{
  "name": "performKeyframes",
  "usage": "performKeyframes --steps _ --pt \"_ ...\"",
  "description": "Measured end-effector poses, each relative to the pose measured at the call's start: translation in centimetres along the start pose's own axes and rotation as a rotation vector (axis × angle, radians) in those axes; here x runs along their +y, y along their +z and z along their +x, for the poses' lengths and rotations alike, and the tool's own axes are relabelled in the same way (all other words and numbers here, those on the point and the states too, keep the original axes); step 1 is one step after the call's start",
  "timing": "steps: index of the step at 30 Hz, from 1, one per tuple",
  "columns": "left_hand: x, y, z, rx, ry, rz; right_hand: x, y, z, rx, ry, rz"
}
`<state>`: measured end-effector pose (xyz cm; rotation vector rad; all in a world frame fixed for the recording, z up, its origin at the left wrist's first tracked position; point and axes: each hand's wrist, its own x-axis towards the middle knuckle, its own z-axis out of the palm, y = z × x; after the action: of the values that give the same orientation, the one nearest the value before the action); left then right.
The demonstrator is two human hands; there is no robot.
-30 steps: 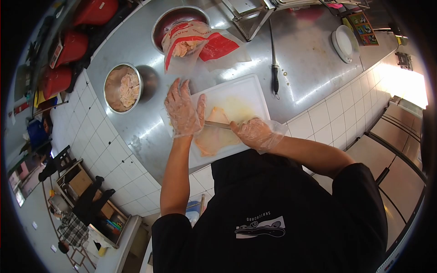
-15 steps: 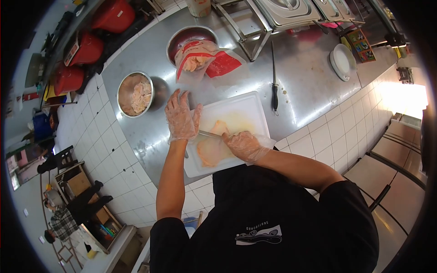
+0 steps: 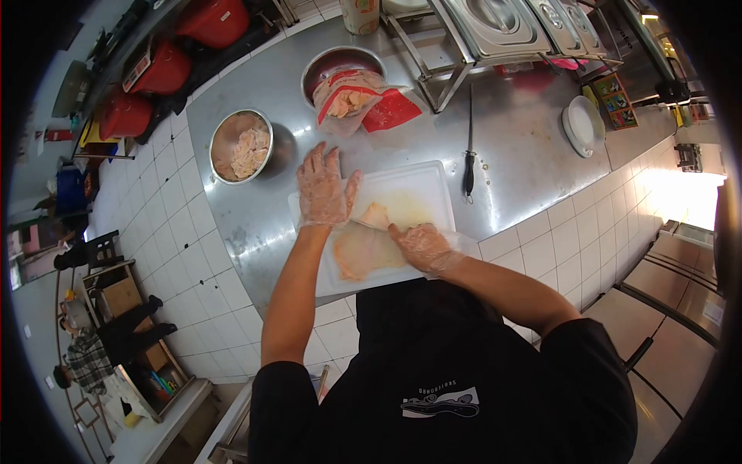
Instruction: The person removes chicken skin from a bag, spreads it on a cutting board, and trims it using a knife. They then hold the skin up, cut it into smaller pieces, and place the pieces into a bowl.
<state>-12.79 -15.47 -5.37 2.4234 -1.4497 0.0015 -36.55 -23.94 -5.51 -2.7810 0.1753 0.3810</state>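
Left hand [image 3: 323, 190] is edging over the cutting board [image 3: 427, 185], spread wide; right hand [image 3: 426, 247] is gripping a knife [image 3: 369, 224], apparently slicing meat [image 3: 366, 252].

Red tubs [image 3: 170, 66] are seen at ten o'clock, lidded steel pans [image 3: 491, 23] at one, and white dishware [image 3: 580, 127] at two.

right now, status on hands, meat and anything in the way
Right hand gripping knife, left hand open at corner of white board. Pale meat spread on board. Black-handled rod beside board, apart from both hands.
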Motion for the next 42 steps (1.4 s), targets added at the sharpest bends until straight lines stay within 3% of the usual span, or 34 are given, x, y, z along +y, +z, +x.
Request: performKeyframes --steps 7,12,15,18,20,21,25,27,30,31,32,36,42 --pt "2.8 0.8 -1.6 -0.016 0.018 -0.114 1.0 -0.7 -3.0 -0.126 0.045 0.007" --pt "-0.5 0.7 -0.1 0.019 0.003 -0.029 0.1 1.1 0.2 0.07 0.008 0.03" --pt "-0.7 0.8 -0.4 0.043 0.05 -0.035 0.1 0.3 -0.4 0.051 0.015 0.032" --pt "1.1 0.2 -1.6 0.101 0.014 -0.256 2.8 -0.1 -5.8 -0.149 -0.002 0.034" --pt "1.7 -1.1 -3.0 0.126 -0.149 -0.321 5.1 -1.4 -10.7 -0.337 0.149 0.06" --pt "2.0 -1.6 -3.9 0.141 -0.237 -0.353 6.4 -2.0 -13.9 -0.323 0.156 0.044" --pt "2.9 -1.5 -7.1 -0.073 -0.245 -0.357 10.3 -4.8 -21.9 -0.223 0.146 0.11" --pt "5.0 -1.3 -7.2 -0.103 -0.179 -0.258 11.0 -6.8 -21.8 -0.278 0.185 0.209" --pt "7.8 -0.4 -6.8 -0.259 -0.464 -0.264 12.1 -7.6 -21.1 -0.318 0.221 0.374" --pt "8.2 -0.2 -7.0 -0.244 -0.434 -0.22 12.2 -7.9 -20.5 -0.321 0.226 0.432" --pt "8.4 0.4 -7.0 -0.221 -0.404 -0.176 12.6 -8.9 -19.4 -0.486 0.292 0.518" --pt "8.1 1.6 -7.5 -0.105 -0.202 -0.024 15.0 -6.4 -19.1 -0.508 0.223 0.614" --pt "8.1 0.3 -6.5 -0.213 -0.291 -0.235 16.2 -7.1 -18.3 -0.476 0.196 0.637"
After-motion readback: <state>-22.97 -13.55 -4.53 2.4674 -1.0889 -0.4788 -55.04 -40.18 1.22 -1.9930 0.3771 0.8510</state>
